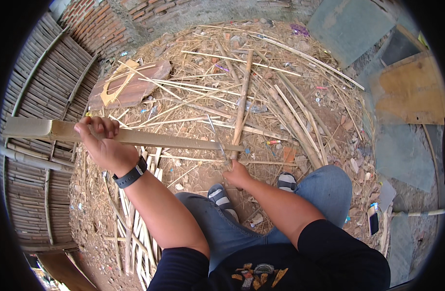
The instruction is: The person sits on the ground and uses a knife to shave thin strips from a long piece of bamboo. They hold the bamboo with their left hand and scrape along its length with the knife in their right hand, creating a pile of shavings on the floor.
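Observation:
My left hand (108, 151) is closed around a long split bamboo piece (169, 140), with a dark watch on that wrist. The bamboo stretches across in front of me, its wide end out to the left and its narrow end between my knees. In my right hand (239, 174) is a knife (213, 127); the fist hides its handle. The thin blade points away from me and slightly left, crossing the bamboo close to its narrow end. Whether the edge has bitten into it I cannot tell. Beyond that narrow end lies a round wooden pole (242, 97), pointing away from me.
Long split strips (132, 233) are heaped by my left leg. More sticks and poles (292, 116) lie over the littered ground. A brown board (135, 89) is at the far left, a bamboo wall (33, 97) beyond it. A phone (373, 222) rests at the right, near flat sheets (409, 87).

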Motion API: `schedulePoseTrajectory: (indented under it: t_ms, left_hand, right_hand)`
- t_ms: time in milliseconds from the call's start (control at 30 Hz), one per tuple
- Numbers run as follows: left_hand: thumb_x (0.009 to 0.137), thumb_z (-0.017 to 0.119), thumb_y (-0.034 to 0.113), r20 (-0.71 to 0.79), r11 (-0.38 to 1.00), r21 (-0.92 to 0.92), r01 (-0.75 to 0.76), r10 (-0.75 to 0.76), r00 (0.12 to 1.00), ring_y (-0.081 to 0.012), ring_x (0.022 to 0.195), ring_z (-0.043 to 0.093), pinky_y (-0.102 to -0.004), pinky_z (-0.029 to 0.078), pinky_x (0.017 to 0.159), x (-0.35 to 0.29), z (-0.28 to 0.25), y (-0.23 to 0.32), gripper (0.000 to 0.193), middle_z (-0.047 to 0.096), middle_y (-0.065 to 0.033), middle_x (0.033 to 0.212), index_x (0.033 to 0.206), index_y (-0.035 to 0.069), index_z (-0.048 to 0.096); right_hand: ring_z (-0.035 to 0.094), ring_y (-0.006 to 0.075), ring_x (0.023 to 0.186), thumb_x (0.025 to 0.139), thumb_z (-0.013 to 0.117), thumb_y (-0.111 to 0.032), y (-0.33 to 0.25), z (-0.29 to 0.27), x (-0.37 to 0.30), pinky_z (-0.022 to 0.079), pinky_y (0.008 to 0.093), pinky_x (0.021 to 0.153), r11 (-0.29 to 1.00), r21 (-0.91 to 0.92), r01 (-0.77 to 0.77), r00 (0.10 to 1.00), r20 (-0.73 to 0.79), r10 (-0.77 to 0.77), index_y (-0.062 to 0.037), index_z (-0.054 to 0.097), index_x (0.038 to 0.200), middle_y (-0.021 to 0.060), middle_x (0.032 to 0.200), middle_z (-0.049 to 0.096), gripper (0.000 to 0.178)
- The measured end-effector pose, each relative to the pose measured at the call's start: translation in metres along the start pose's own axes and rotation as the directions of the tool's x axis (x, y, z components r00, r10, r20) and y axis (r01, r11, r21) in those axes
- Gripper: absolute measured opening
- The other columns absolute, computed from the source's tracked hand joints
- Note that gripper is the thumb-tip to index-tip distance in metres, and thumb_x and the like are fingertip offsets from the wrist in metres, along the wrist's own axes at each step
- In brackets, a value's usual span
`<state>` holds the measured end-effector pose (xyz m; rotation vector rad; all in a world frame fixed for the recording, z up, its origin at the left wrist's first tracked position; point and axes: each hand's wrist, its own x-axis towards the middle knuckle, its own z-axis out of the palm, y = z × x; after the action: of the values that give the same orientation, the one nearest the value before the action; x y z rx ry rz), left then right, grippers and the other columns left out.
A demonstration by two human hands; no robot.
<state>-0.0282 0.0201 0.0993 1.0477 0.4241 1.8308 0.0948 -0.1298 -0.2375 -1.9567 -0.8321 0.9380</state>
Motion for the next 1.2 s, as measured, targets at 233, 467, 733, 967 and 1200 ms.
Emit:
schedulePoseTrajectory:
  t_ms: [233,467,733,967,1200]
  left_hand:
    - [0.101,0.05,0.038,0.078,0.984,-0.003,0.181,-0.18,0.981,-0.0096,0.054,0.03,-0.0253,0.027,0.052,-0.013,0.004,-0.036,0.034,0.032,0.0022,0.065,0.08,0.012,0.044]
    - [0.101,0.05,0.038,0.152,0.992,0.027,0.124,-0.127,0.98,-0.0091,0.053,0.028,-0.0253,0.024,0.052,-0.027,0.025,-0.034,0.031,0.032,0.0038,0.063,0.083,0.014,0.046]
    - [0.1,0.051,0.038,0.093,0.987,0.013,0.163,-0.163,0.982,-0.0089,0.054,0.028,-0.0247,0.024,0.053,-0.028,0.026,-0.034,0.031,0.033,0.004,0.064,0.081,0.014,0.047]
    - [0.1,0.051,0.039,0.088,0.986,-0.01,0.168,-0.167,0.982,-0.0098,0.055,0.029,-0.0253,0.024,0.054,-0.019,0.017,-0.035,0.032,0.032,0.0035,0.064,0.081,0.013,0.047]
    - [0.101,0.047,0.042,0.29,0.984,-0.033,0.176,-0.159,0.944,-0.0097,0.053,0.029,-0.0257,0.026,0.054,-0.019,0.009,-0.035,0.035,0.033,0.0023,0.064,0.084,0.012,0.045]
  right_hand:
    - [0.063,0.0411,0.098,0.075,0.068,-0.025,0.009,-0.003,0.006,0.05,0.045,0.085,0.995,0.058,-0.084,0.996,0.013,0.084,0.0008,0.056,0.117,0.0268,0.102,0.065,0.051]
    - [0.065,0.0375,0.092,0.075,0.067,-0.023,-0.024,-0.02,-0.003,0.051,0.0417,0.082,0.997,0.01,0.071,0.996,-0.054,-0.071,0.0024,0.057,0.118,0.0237,0.096,0.067,0.05]
    - [0.065,0.0375,0.094,0.076,0.066,-0.022,-0.022,-0.005,-0.002,0.05,0.0405,0.084,0.969,0.059,0.238,0.958,-0.177,-0.225,0.0036,0.056,0.12,0.0246,0.099,0.066,0.052]
    - [0.065,0.0401,0.088,0.075,0.067,-0.02,-0.06,-0.024,-0.015,0.05,0.0431,0.078,0.971,0.109,0.212,0.977,-0.007,-0.212,-0.0016,0.057,0.114,0.0238,0.093,0.066,0.044]
    - [0.064,0.0341,0.09,0.077,0.067,-0.021,-0.016,-0.027,0.0,0.05,0.0418,0.082,0.971,0.175,-0.165,0.982,0.119,0.145,0.0022,0.054,0.119,0.0195,0.093,0.066,0.05]
